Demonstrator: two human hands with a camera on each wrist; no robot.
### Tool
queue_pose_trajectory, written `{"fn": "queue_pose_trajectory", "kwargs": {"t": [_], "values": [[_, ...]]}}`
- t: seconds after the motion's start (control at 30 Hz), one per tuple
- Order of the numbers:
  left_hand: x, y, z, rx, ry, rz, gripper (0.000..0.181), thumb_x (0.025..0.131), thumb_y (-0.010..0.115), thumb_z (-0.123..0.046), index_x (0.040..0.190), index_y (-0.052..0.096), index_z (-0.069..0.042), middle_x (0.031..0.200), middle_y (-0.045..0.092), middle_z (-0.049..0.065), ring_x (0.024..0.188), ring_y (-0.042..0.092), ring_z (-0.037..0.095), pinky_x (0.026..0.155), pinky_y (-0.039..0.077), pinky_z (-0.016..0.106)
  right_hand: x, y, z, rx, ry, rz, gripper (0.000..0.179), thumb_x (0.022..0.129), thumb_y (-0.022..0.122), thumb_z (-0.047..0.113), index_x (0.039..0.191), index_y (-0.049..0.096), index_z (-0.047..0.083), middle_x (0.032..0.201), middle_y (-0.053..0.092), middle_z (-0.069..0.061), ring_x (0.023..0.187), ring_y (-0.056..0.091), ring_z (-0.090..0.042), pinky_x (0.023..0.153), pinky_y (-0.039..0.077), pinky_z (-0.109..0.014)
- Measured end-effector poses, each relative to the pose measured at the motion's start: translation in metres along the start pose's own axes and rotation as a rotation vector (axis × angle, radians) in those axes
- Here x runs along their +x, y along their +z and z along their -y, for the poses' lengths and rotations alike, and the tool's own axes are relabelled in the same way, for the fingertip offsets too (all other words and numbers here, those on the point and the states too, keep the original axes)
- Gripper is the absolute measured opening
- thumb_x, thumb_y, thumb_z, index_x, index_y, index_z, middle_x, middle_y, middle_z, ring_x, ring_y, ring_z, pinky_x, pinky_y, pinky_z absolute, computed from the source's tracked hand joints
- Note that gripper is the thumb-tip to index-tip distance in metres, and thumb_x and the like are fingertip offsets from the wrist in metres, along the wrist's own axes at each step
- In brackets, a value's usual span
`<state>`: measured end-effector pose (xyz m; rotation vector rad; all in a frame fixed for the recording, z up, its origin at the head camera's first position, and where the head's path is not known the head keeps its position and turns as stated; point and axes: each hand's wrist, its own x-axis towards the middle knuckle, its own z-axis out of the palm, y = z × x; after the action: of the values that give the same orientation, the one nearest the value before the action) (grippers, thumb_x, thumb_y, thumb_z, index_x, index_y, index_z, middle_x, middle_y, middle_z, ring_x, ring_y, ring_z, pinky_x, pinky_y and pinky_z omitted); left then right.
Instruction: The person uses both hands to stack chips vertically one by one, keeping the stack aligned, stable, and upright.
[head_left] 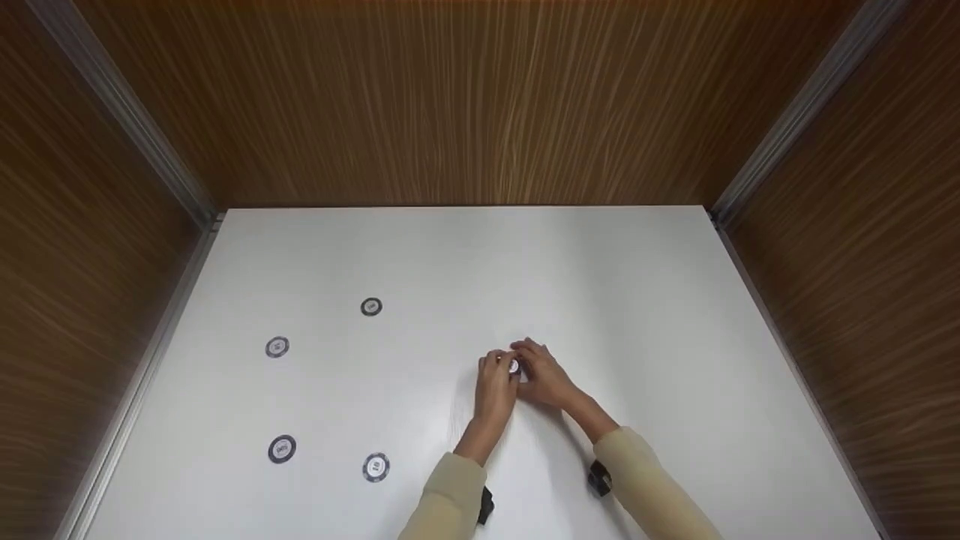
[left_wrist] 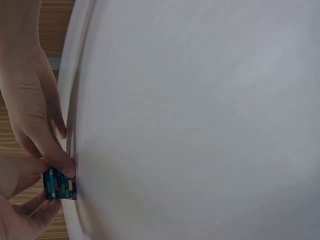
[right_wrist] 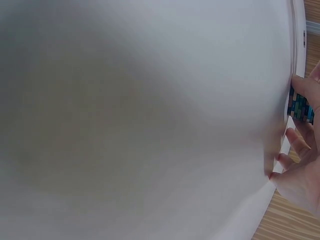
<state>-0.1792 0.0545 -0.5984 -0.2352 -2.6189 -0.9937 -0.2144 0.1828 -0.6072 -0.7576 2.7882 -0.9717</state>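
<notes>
A small stack of poker chips (head_left: 514,367) stands on the white table between both hands, with a pale round chip face on top. Its side shows dark chips with blue, green and tan edge marks in the left wrist view, as a stack (left_wrist: 59,186). My left hand (head_left: 493,390) curls its fingers and thumb around the stack from the left. From the right, my right hand (head_left: 547,379) bends its fingers and thumb about the same stack, one digit touching its side. The hands partly hide the stack in the right wrist view, where the chips (right_wrist: 299,106) appear at the right edge.
Several single chips lie flat and apart on the left: a dark chip (head_left: 371,307), a grey-blue chip (head_left: 277,346), a purple chip (head_left: 282,449) and a dark-rimmed chip (head_left: 376,467). Wood-grain panels (head_left: 450,105) wall the white table (head_left: 660,300) at the back and sides.
</notes>
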Motion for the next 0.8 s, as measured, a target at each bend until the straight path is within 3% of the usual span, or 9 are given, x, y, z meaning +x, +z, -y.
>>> {"fn": "queue_pose_trajectory", "kwargs": {"t": [0.3, 0.47, 0.8], "values": [[0.0003, -0.0041, -0.0015, -0.04, -0.067, 0.054, 0.036, 0.074, 0.071, 0.004, 0.108, 0.062, -0.002, 0.105, 0.057, 0.012, 0.096, 0.054, 0.026, 0.083, 0.048, 0.028, 0.001, 0.0012, -0.0003, -0.013, 0.016, -0.005, 0.055, 0.074, 0.076, 0.02, 0.12, 0.053, 0.002, 0.13, 0.045, -0.017, 0.129, 0.028, -0.039, 0.107, 0.014, -0.054], [0.0008, -0.0052, 0.0003, -0.08, -0.061, 0.047, 0.033, 0.073, 0.071, 0.006, 0.104, 0.063, -0.001, 0.101, 0.058, 0.012, 0.091, 0.055, 0.026, 0.083, 0.048, 0.028, 0.0011, 0.0008, -0.0007, -0.005, 0.001, -0.023, 0.052, 0.073, 0.076, 0.019, 0.117, 0.054, 0.0, 0.128, 0.046, -0.017, 0.128, 0.03, -0.04, 0.105, 0.016, -0.056], [-0.0015, -0.0044, 0.0002, -0.068, -0.08, 0.056, 0.035, 0.073, 0.071, 0.005, 0.107, 0.061, 0.0, 0.103, 0.057, 0.012, 0.095, 0.055, 0.026, 0.086, 0.047, 0.03, 0.001, 0.0012, -0.0004, -0.003, 0.01, -0.02, 0.051, 0.074, 0.075, 0.02, 0.117, 0.055, 0.001, 0.129, 0.046, -0.017, 0.129, 0.029, -0.039, 0.106, 0.015, -0.055]]}}
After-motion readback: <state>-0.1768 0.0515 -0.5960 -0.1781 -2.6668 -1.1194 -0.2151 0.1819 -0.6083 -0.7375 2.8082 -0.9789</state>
